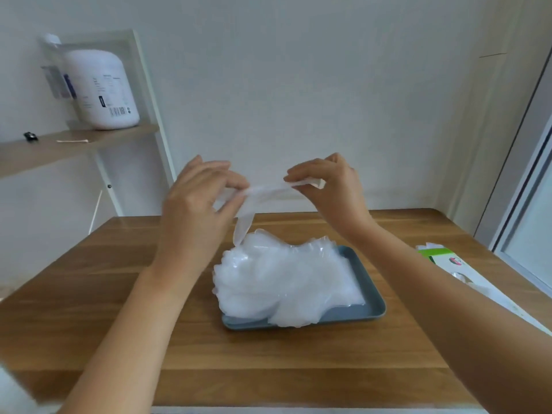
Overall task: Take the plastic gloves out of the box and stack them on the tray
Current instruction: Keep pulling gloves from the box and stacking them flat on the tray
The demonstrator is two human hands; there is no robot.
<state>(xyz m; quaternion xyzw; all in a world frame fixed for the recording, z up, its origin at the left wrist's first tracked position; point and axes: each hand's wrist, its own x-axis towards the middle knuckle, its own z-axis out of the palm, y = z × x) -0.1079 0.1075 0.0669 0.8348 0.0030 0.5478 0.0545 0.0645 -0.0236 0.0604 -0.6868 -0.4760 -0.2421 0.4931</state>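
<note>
I see left hand (199,195) and right hand (328,186) pinching glove (263,194) taut above tray (372,306) pile (283,279), flattening for stacking.

I hold one translucent glove (264,193) stretched above the crumpled glove heap (283,279), which overhangs the grey-blue tray (372,307). The white-green box (442,259) lies to its right.

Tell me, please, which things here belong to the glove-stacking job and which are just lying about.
Job in hand: left hand and right hand pinching one plastic glove; glove stack on the grey tray; glove box at the right.
Lying about: white jug, cotton swab and small black object on the shelf.
</note>
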